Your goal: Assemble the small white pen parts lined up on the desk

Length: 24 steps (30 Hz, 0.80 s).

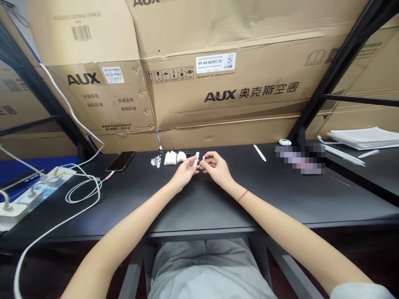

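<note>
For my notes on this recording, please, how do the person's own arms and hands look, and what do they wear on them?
The left hand and right hand are bare, without gloves. A thin red band circles the right wrist. A light grey sleeve shows at the bottom edge of the view, on the right arm.

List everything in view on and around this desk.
AUX air-conditioner cartons: several, tan, behind desk
black desk: one, black, in front of person
smartphone: one, dark, left on desk
power strip: one, white, left desk edge
white cable: coiled, white, left on desk
cylindrical parts: several, white, left of hands
white pen: one, white, right of hands
paper stack: one, white, far right
white tube: one, white, in left hand
small piece: one, white, in right hand
left hand: one, fingers around white tube
right hand: one, fingers on small piece, red string on wrist
</note>
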Motion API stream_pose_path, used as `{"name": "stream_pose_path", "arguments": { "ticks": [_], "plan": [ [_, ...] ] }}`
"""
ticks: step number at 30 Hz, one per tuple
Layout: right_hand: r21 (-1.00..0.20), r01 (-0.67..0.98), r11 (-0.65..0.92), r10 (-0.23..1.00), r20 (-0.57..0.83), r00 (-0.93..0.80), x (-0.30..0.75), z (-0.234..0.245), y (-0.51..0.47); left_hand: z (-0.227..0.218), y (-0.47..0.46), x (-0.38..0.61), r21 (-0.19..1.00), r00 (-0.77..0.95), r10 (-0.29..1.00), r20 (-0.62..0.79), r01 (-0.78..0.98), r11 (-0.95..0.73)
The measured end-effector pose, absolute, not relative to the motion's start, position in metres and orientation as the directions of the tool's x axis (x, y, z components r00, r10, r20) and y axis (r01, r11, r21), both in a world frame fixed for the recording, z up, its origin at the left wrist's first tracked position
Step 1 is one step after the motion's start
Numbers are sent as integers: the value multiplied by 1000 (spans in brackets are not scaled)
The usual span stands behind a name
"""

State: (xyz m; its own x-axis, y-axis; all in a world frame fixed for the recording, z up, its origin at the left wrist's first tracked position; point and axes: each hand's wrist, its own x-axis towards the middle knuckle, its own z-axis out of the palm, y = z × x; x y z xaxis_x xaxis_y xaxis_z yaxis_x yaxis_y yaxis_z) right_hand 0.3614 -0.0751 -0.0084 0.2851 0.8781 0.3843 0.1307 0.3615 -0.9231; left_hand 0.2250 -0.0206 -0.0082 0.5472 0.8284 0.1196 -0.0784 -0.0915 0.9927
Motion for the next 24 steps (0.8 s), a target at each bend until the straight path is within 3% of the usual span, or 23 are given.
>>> {"name": "stream_pose_path", "arguments": {
  "ticks": [4,10,24],
  "plan": [
    [-881,226,417,823,471,317,364,-6,-77,-7,-25,224,995,578,811,92,-85,-52],
    [-836,280,472,735,548,400,368,4,-82,-5,-30,223,991,597,793,121,-22,-135],
    [-783,369,501,715,614,334,364,7,-88,-9,-29,222,919,620,736,272,59,-390]
  ]
}}
